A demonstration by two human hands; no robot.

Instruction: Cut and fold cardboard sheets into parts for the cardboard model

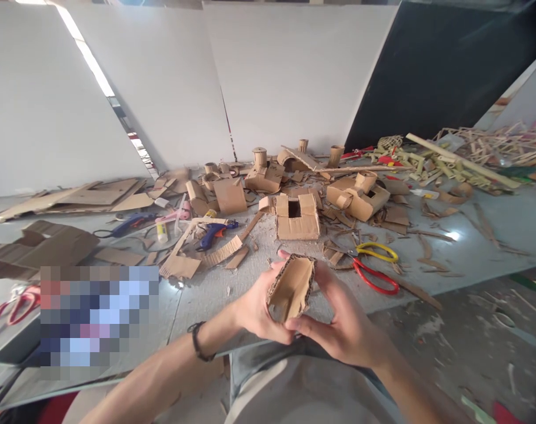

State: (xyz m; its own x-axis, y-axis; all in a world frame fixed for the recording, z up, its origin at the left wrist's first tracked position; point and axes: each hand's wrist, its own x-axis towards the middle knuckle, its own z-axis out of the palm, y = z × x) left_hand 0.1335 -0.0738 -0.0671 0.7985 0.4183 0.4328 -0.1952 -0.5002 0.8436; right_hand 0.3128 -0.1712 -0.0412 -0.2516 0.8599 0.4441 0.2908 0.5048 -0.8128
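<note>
Between both palms I hold a small cardboard box (290, 288), its hollow inside turned up toward me and its corrugated edges showing. My left hand (257, 306) wraps round its left side, fingers closed on it. On the right side my right hand (345, 318) grips it, the thumb pressed at the near lower edge. Just beyond the hands a cardboard block with a square opening (298, 227) stands on the table. Scissors with one yellow and one red handle (376, 268) lie to the right of my right hand.
Blue glue gun (215, 234), another blue glue gun (129, 224) and a glue stick (162, 231) lie left of centre. Cardboard pieces (230, 196) and scraps cover the back. A larger cardboard form (42, 250) sits far left. Bamboo sticks (464, 162) pile at the right back.
</note>
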